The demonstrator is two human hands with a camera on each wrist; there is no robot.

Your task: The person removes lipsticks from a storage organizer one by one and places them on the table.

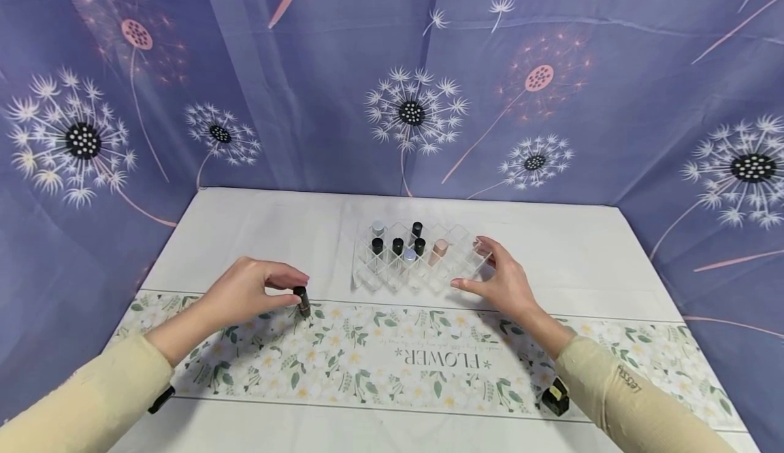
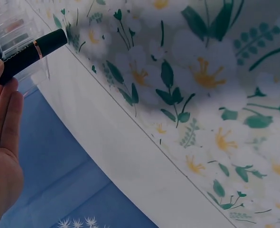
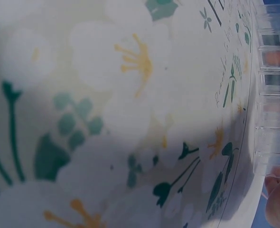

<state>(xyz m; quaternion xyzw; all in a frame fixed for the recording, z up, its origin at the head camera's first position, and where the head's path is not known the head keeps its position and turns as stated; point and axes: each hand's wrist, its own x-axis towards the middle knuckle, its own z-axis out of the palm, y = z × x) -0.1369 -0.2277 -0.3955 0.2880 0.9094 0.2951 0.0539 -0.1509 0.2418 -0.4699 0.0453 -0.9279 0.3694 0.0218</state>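
Observation:
My left hand (image 1: pixel 245 291) pinches a black lipstick (image 1: pixel 303 303) between thumb and fingertips by one end. The tube stands nearly upright, low over the flowered strip. A gold band circles its middle in the left wrist view, where the lipstick (image 2: pixel 40 50) points away from the fingertips. My right hand (image 1: pixel 507 281) grips the right end of a clear lipstick organizer (image 1: pixel 401 277), thumb at the front and fingers behind. Several tubes stand in its diamond-shaped compartments: black ones, pale blue ones and a pinkish-beige one (image 1: pixel 439 249). In the right wrist view only part of the hand (image 3: pixel 278 202) shows at the organizer's edge.
A white table cover (image 1: pixel 275 222) with a printed flower strip (image 1: pixel 343 358) lies beneath. Small black objects sit beside each sleeve, one with a yellow mark (image 1: pixel 555 397). A blue dandelion-patterned curtain (image 1: pixel 318 99) encloses the table's back and sides.

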